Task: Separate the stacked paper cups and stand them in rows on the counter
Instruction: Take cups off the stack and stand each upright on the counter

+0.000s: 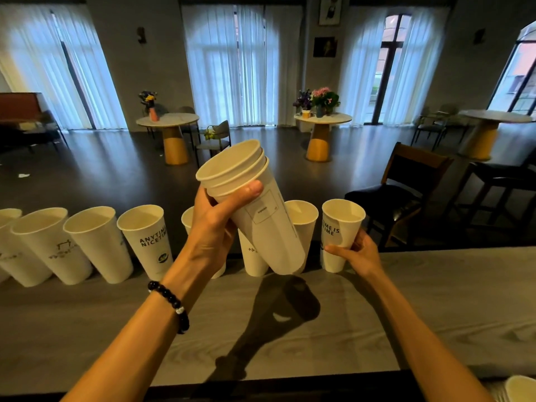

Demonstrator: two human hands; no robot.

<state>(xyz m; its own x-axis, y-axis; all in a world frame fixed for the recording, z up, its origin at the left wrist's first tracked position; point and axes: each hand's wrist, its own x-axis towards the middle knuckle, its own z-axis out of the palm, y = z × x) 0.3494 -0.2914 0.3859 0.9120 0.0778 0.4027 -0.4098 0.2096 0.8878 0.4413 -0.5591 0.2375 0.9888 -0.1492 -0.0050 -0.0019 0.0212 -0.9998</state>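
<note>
Paper cups lined along the far edge of the grey wood table (87, 329), two hands at work

At the left of the frame a row of cups (95, 242) stands upright at the back edge, one printed "ANYTIME NICETIME" (148, 242). Left of centre, the left hand (214, 227), a dark bead bracelet (171, 303) on its wrist, has its grip curled round a tilted stack of nested cups (261, 216), thumb across the side just under the rims, the stack raised above the table with its mouth toward the upper left. Behind the stack more cups stand, partly hidden. Right of centre, the right hand (358, 253) has its grip clasped on the lower part of a single upright cup (339, 233) whose base rests on the table, at the right end of the row
</note>
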